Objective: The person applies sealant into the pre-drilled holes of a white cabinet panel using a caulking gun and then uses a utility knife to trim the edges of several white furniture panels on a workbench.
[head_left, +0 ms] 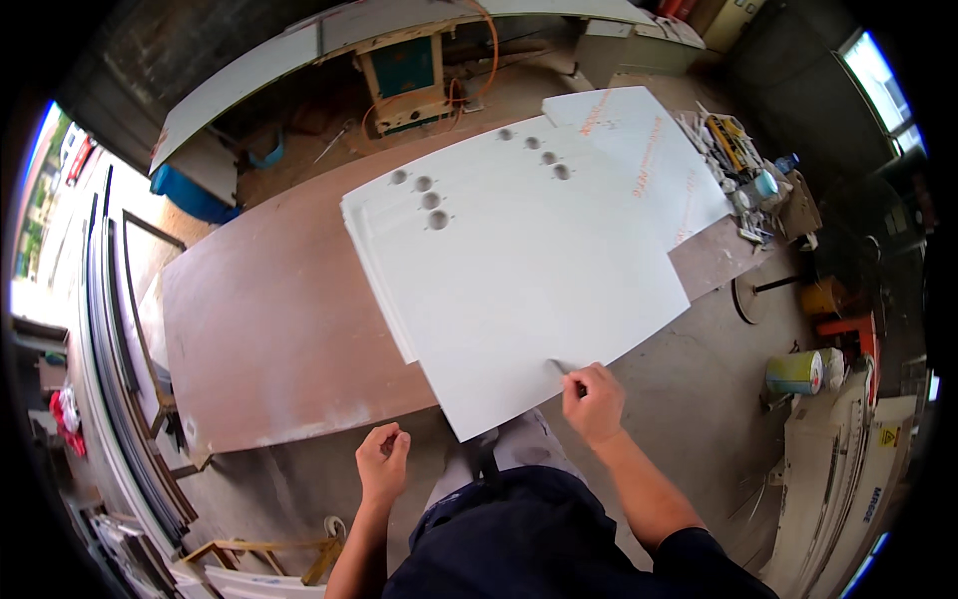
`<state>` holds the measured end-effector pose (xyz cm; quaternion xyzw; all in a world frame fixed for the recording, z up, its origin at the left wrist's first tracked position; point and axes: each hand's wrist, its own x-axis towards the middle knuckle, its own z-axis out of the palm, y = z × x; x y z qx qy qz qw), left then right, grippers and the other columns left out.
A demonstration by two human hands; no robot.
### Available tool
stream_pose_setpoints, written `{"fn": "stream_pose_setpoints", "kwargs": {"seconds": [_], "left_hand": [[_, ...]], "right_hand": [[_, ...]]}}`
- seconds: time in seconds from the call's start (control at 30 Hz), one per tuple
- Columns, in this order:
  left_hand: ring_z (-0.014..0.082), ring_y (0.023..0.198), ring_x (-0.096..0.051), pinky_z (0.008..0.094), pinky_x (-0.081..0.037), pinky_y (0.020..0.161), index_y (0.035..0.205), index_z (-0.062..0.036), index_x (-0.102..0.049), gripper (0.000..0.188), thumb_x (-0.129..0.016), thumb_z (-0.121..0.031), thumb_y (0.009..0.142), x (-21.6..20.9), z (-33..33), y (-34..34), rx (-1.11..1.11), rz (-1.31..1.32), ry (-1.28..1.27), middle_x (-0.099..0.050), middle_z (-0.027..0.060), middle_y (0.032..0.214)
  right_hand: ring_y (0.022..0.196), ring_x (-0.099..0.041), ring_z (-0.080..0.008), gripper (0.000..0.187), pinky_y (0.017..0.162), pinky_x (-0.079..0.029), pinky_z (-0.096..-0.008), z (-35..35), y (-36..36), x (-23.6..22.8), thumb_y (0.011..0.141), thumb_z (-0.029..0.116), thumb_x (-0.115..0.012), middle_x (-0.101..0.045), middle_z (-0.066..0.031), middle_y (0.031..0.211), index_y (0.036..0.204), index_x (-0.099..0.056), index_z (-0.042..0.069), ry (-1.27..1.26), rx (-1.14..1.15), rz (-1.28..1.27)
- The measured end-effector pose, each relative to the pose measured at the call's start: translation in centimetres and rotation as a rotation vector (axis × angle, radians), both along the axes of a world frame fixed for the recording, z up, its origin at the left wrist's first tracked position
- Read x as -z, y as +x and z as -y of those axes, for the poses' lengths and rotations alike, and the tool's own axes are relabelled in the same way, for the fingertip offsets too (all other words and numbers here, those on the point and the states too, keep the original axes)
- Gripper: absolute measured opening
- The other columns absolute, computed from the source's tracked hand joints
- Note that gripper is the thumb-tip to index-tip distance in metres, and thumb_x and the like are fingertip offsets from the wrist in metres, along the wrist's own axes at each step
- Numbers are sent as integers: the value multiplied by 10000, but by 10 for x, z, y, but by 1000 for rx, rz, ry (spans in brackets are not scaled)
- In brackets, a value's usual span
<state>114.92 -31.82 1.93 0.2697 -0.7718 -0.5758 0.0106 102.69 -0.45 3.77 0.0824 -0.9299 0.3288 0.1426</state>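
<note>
Over the near part of a white sheet, my right hand is closed around a small knife-like tool. Its thin blade points up and left above the sheet; the dark handle is mostly hidden in my fist. My left hand is curled shut just off the table's near edge, left of the sheet's near corner, and whatever its fingers may hold is hidden. The sheet has two groups of round dark holes toward its far side and lies on other white sheets. Another white sheet with orange print shows at the far right.
The sheets lie on a brown table. Tools and a bottle crowd its right end. A paint can stands to the right near leaning boards. Long metal profiles line the left, and a workbench runs behind.
</note>
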Motion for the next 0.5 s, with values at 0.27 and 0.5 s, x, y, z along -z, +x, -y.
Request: {"fn": "stream_pose_setpoints", "kwargs": {"seconds": [0.27, 0.5], "left_hand": [[130, 681, -571, 264, -465, 627, 925, 30, -656, 91, -663, -23, 852, -13, -28, -78, 94, -130, -337, -631, 67, 821], [355, 1050, -546, 441, -433, 915, 1103, 25, -616, 290, -643, -71, 831, -16, -79, -163, 192, -257, -819, -594, 167, 1138]], "right_hand": [[669, -607, -309, 95, 602, -481, -382, -203, -98, 35, 798, 58, -675, -616, -109, 743, 749, -594, 55, 60, 352, 7], [701, -602, -285, 71, 627, -483, -381, -256, -132, 5, 763, 59, -695, -609, -82, 733, 764, -625, 72, -8, 111, 21]]}}
